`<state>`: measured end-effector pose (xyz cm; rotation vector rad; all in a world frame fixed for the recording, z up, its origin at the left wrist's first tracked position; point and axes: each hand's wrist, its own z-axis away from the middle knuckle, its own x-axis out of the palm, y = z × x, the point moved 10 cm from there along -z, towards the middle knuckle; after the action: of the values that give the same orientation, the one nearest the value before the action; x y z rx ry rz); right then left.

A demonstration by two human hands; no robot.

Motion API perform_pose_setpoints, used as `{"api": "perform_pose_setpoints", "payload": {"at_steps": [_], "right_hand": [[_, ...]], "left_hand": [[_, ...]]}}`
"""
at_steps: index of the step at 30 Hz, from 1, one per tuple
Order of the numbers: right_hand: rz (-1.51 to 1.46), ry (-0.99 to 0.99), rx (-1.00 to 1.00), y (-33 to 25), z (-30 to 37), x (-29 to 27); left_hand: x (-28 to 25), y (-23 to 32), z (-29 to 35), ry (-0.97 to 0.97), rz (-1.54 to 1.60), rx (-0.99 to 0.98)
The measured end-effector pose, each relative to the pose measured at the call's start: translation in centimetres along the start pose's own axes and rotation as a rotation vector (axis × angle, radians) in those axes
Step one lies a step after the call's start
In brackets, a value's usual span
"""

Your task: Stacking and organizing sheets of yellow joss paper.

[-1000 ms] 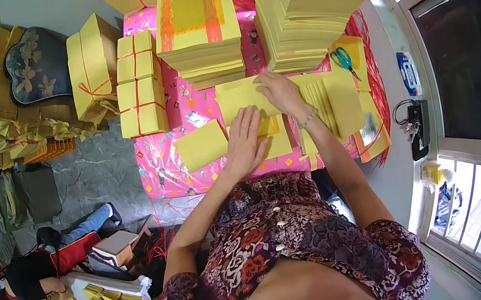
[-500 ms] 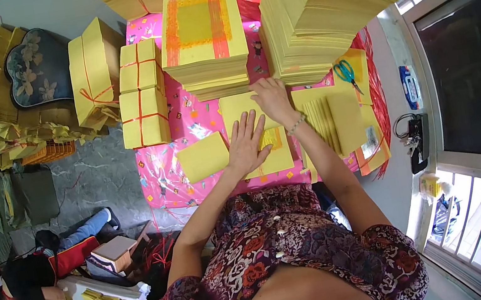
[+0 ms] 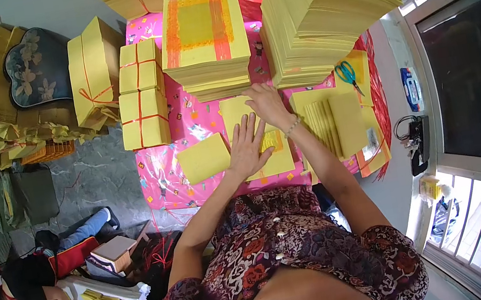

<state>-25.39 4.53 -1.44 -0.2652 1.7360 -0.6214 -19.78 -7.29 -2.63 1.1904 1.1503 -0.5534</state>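
My left hand (image 3: 246,151) lies flat, fingers spread, on a yellow paper sheet (image 3: 284,162) with a shiny gold patch partly hidden under it. My right hand (image 3: 267,105), a beaded bracelet at its wrist, rests with fingers stretched on the sheet's far part, close to the front of a tall paper stack (image 3: 203,48) with an orange-bordered top. Just left of my left hand lies a flat folded yellow paper (image 3: 202,159). Several narrow folded papers (image 3: 327,126) lie beside my right forearm.
A taller paper stack (image 3: 315,23) stands at the back right, teal-handled scissors (image 3: 347,73) beside it. Bundles tied with red string (image 3: 145,118) stand at the table's left. The pink patterned cover (image 3: 159,176) spans the table. Another person (image 3: 30,280) works at lower left.
My right hand has shifted slightly left across the sheet, closer to my left hand. The left hand stays nearly in place.
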Motion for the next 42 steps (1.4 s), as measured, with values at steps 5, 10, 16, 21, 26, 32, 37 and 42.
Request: {"api": "perform_pose_setpoints", "payload": {"at_steps": [5,10,16,21,26,32,37,42], "right_hand": [[-0.013,0.003,0.017,0.0,0.1,0.0],[-0.017,0.046,-0.016,-0.5,0.1,-0.4],[0.008,0.058,-0.026,-0.5,0.2,-0.3],[-0.004,0.057,-0.023,-0.2,0.4,-0.3],[0.046,0.424,-0.152,-4.2,2.9,-5.1],[-0.055,0.314,0.127,-1.7,9.6,-3.9],[-0.042,0.34,0.169,-1.1,10.3,-4.2],[-0.118,0.466,0.381,1.2,11.3,-4.6]], "left_hand": [[0.2,-0.2,-0.1,-0.011,0.008,-0.009],[0.2,-0.2,-0.1,-0.009,0.004,-0.003],[0.3,-0.3,-0.1,-0.017,0.001,-0.01],[0.7,-0.4,-0.3,-0.046,-0.001,-0.023],[0.9,-0.7,0.0,-0.044,-0.023,-0.018],[0.2,-0.3,-0.2,-0.024,-0.004,-0.008],[0.4,-0.4,-0.3,-0.027,-0.036,-0.003],[0.2,-0.2,-0.2,-0.009,-0.017,-0.002]]}}
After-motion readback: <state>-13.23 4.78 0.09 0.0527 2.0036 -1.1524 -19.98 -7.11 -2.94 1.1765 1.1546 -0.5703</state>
